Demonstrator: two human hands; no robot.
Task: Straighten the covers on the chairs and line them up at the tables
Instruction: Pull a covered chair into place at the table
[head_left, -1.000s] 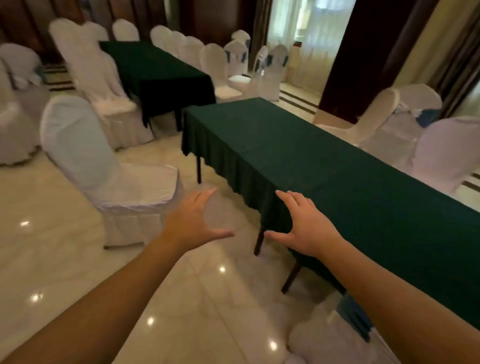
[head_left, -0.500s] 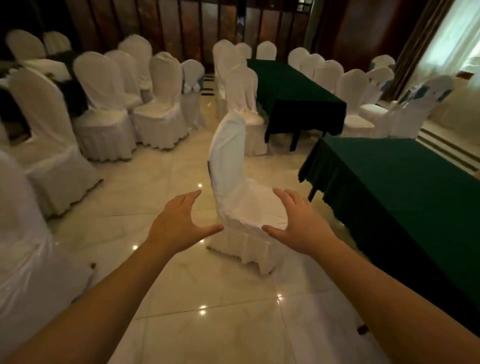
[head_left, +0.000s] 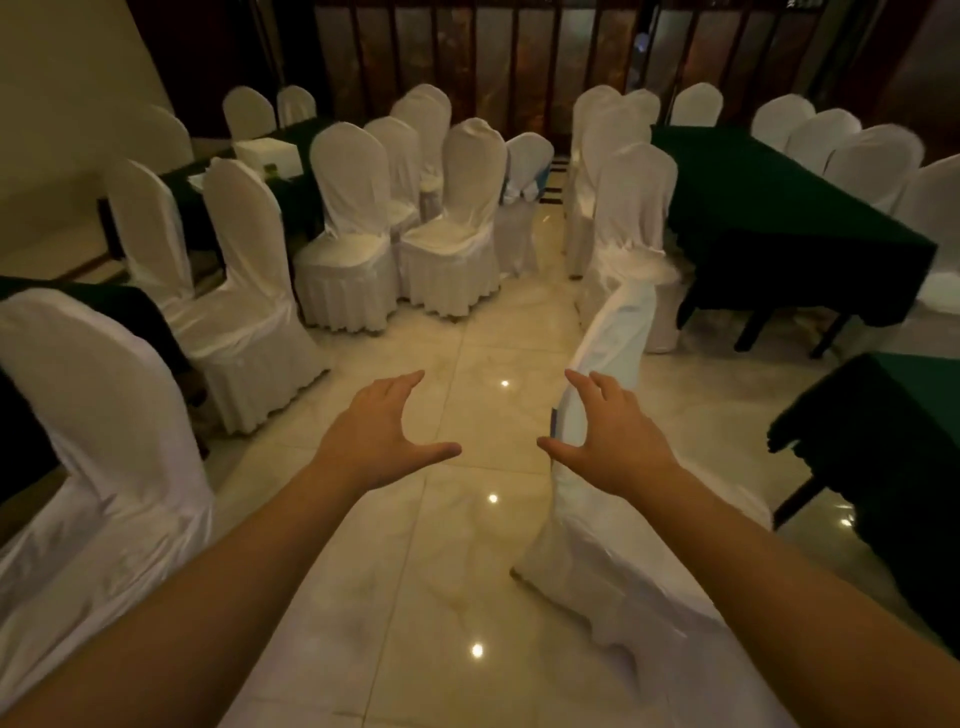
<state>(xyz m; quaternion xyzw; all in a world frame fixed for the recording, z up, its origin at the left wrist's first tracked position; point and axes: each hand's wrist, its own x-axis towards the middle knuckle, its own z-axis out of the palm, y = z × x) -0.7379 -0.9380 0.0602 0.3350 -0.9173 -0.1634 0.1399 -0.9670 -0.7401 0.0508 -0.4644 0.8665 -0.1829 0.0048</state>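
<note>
A chair in a white cover (head_left: 618, 343) stands just ahead on my right, seen edge-on, its seat side turned toward a green-clothed table (head_left: 883, 436). My right hand (head_left: 613, 441) hovers open over the chair's back, fingers spread, holding nothing; whether it touches the cover I cannot tell. My left hand (head_left: 374, 436) is open too, out over bare floor to the left of that chair.
Several white-covered chairs (head_left: 353, 249) stand bunched in the middle and along the left, one close by (head_left: 104, 426). A second green table (head_left: 779, 208) with chairs lies at the far right. A white box (head_left: 267, 153) sits on a dark table at the far left. Glossy tile floor (head_left: 467, 519) runs between.
My view has swung left, away from the long green table toward the cluster of chairs. The covered chair has shifted from the centre to my right. Both hands stay open and outstretched.
</note>
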